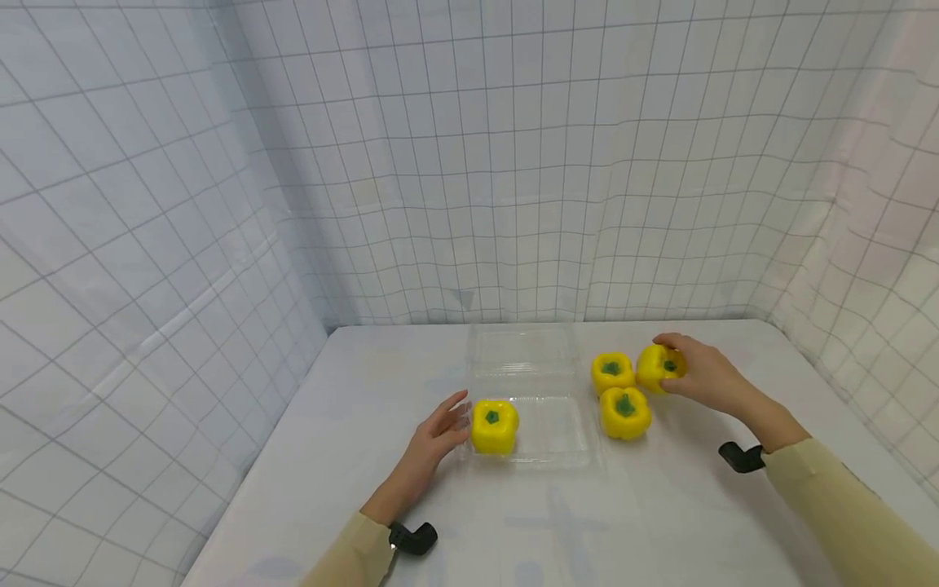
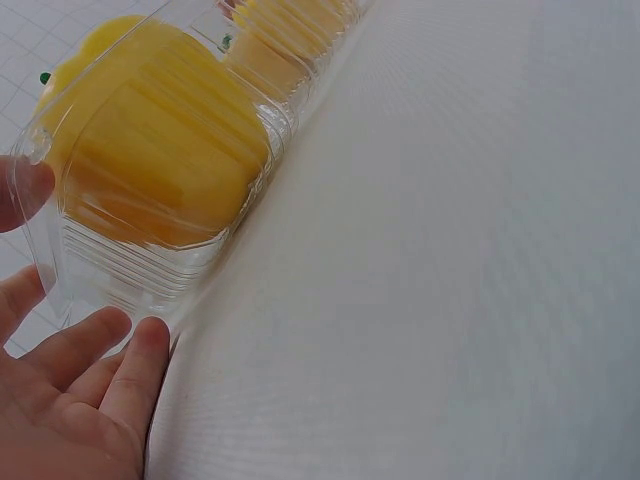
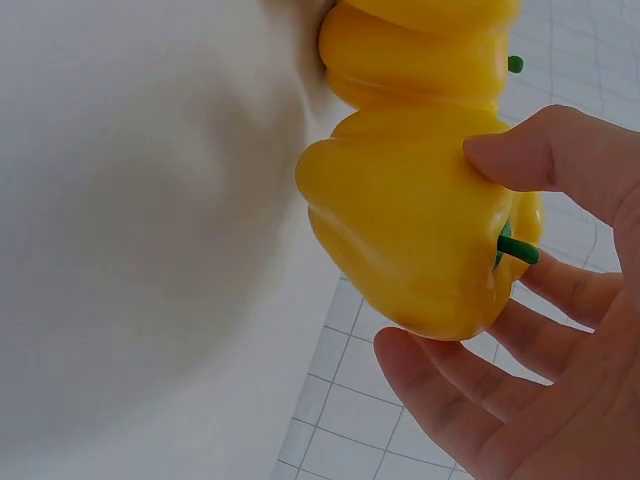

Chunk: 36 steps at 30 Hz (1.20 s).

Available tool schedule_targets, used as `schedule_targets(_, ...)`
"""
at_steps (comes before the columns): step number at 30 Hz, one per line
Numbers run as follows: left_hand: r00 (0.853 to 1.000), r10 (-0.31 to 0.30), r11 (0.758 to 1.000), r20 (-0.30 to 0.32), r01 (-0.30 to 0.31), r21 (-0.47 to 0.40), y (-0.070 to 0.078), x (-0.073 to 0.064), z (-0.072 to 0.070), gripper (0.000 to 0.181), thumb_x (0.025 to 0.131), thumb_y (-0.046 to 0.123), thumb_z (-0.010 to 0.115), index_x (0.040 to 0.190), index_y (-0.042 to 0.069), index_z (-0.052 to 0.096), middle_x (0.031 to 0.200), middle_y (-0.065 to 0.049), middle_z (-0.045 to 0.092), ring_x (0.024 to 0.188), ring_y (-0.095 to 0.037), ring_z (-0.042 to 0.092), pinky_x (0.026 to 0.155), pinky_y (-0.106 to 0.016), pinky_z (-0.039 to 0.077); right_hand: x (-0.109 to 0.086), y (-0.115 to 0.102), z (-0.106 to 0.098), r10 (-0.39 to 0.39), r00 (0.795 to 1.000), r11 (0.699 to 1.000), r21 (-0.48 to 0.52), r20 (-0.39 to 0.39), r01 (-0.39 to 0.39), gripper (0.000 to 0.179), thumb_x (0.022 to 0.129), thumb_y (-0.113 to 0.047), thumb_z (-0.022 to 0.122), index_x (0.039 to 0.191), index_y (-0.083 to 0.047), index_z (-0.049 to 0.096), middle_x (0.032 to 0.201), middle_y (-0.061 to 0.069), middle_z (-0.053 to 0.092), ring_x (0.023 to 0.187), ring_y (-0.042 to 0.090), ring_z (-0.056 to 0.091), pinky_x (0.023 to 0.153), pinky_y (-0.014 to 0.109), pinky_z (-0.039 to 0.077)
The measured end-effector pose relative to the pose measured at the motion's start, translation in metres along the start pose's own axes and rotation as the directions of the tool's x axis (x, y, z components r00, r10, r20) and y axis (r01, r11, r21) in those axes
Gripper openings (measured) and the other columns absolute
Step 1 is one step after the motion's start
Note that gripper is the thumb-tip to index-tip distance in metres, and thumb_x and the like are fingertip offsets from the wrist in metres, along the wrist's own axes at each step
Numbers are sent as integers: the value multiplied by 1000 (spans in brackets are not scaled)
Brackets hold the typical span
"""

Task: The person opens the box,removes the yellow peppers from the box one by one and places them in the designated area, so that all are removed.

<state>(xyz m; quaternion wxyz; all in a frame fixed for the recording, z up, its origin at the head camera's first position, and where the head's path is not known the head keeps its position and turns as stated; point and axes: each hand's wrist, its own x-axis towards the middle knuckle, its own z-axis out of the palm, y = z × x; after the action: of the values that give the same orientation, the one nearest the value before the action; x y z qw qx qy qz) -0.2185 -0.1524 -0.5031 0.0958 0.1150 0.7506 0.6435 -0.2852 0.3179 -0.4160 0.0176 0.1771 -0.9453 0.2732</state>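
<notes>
A clear plastic clamshell box (image 1: 550,432) lies unfolded on the table, its lid (image 1: 522,352) laid back behind the base. One yellow bell pepper (image 1: 495,429) sits in the left end of the base, green stem up. My left hand (image 1: 438,432) is at the box's left side, its loosely spread fingertips touching the clear rim and wall. On the right, my right hand (image 1: 700,375) holds another yellow bell pepper (image 3: 410,220) between thumb and fingers. Two more yellow peppers, a rear one (image 1: 612,372) and a front one (image 1: 625,413), stand just left of the held pepper.
The white table (image 1: 352,383) ends at the back against a hanging white sheet with a grid pattern (image 1: 455,179). Similar sheets hang along the left and right sides. Each wrist carries a black mount.
</notes>
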Motion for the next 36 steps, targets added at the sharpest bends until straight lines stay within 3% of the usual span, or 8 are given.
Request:
schedule_targets(6,1000,10,1000,0,-10,6,-1,0,0,64,101,31,58,159,28,30,159,-4,37,143,-28,38,114,-55,33,5,3,4,13,999,1000,-12,34,-13,70,85,-14,76,147,-1,44,146,27,45,132,48,41,106,68,34)
schedule_targets(18,1000,3,1000,-2,-3,9,-2,0,0,64,101,32,59,159,30,31,159,-1,37,144,-26,38,114,-54,32,12,11,9,-23,999,999,-47,49,26,75,84,-13,75,151,-7,42,133,27,51,115,42,54,91,66,47)
schedule_targets(26,1000,7,1000,2,-7,2,-2,0,1,63,102,28,57,159,29,30,160,-3,36,144,-27,37,115,-55,31,14,13,12,-2,999,999,39,50,0,74,87,-12,75,146,5,35,145,29,43,128,47,44,105,67,36)
schedule_targets(36,1000,8,1000,-5,-8,-6,0,-1,1,62,102,25,57,159,28,31,160,-3,36,144,-27,37,115,-55,31,14,16,10,-25,998,999,-22,58,26,71,85,-13,75,148,-3,43,140,28,45,123,45,48,99,68,42)
